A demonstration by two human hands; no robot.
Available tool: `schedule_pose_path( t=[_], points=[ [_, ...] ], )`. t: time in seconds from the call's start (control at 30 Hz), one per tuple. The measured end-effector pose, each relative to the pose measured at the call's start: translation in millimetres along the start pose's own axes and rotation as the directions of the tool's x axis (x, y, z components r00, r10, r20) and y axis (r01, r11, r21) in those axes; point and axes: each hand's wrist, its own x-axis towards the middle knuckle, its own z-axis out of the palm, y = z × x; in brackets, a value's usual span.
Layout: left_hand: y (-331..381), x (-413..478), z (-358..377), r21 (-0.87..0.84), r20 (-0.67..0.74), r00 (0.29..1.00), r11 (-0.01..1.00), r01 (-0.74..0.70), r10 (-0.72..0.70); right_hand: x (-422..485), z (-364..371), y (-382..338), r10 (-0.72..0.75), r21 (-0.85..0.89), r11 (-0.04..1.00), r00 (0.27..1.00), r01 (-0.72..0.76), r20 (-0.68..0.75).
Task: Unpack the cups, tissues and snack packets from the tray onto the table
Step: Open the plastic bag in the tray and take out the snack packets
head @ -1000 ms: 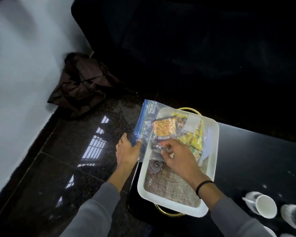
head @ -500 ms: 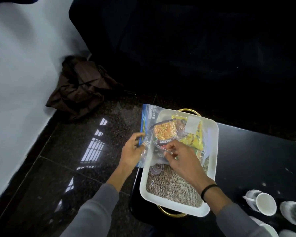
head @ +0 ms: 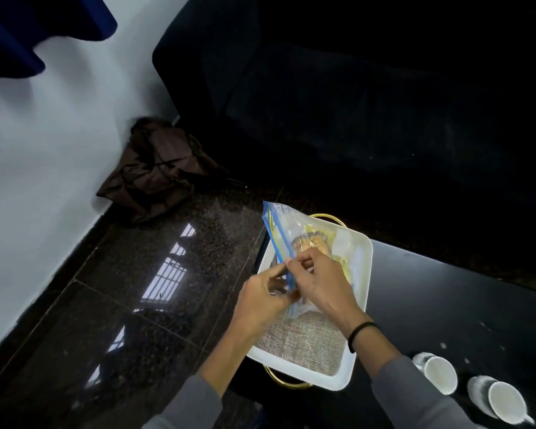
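Here, in the head view, the work stands at the snack-packet step. A clear zip bag (head: 291, 233) lies tilted over the far left corner of the white tray (head: 366, 274), which sits at the left end of the black table (head: 446, 305). Both hands meet at the bag's blue seal strip (head: 278, 243). The left hand (head: 262, 303) pinches the near side of the bag's mouth with its fingers (head: 277, 270) curled in. The right hand (head: 322, 286), with a dark wristband (head: 361, 332) behind it, pinches the same edge from the other side. Neither hand is spread wide. The grip looks like the start of pulling the seal apart, though lifting the bag out whole is also possible. Inside the plastic the yellow and orange snack packets (head: 311, 239) show through, and a pale patch beside them may be tissue, but that cannot be settled. Two white cups (head: 440, 374) lie on their sides on the table, near the right edge of the picture and well apart from the tray. The cup part therefore seems at least partly done. The next move probably calls for a steady opposing pull on the two lips, with the bag kept over the tray's woven liner (head: 304, 342) so nothing spills to the floor (head: 167, 305). As for writing, there is small print at the bag's upper corner and on the packets, all too blurred to read, and no brand can be made out.
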Motion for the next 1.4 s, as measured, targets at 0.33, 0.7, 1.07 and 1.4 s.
schedule_pose_path(
  t=[0.33,0.7,1.07,1.4],
  points=[
    [31.1,-38.9,14.4,0.287,-0.422,0.899,0.923,0.255,-0.118,-31.0,-58.6,9.1,-0.223,-0.503,0.852,0.97,0.147,-0.094],
    [72.7,-48.6,28.1,0.782,-0.391,0.888,0.595,0.183,0.241,-72.3,-103.6,-15.2,-0.398,-0.689,0.677,0.916,0.257,-0.049],
    [122.9,-60.8,52.8,0.859,-0.181,0.905,0.511,-0.047,0.386,-101.1,-126.8,-7.8,-0.541,-0.545,0.749,0.822,0.377,-0.175],
    [148.8,-96.7,56.8,0.776,-0.282,0.837,0.625,-0.088,0.468,-127.5,-113.3,-18.8,-0.097,0.381,0.924,0.985,0.037,0.14]
  ],
)
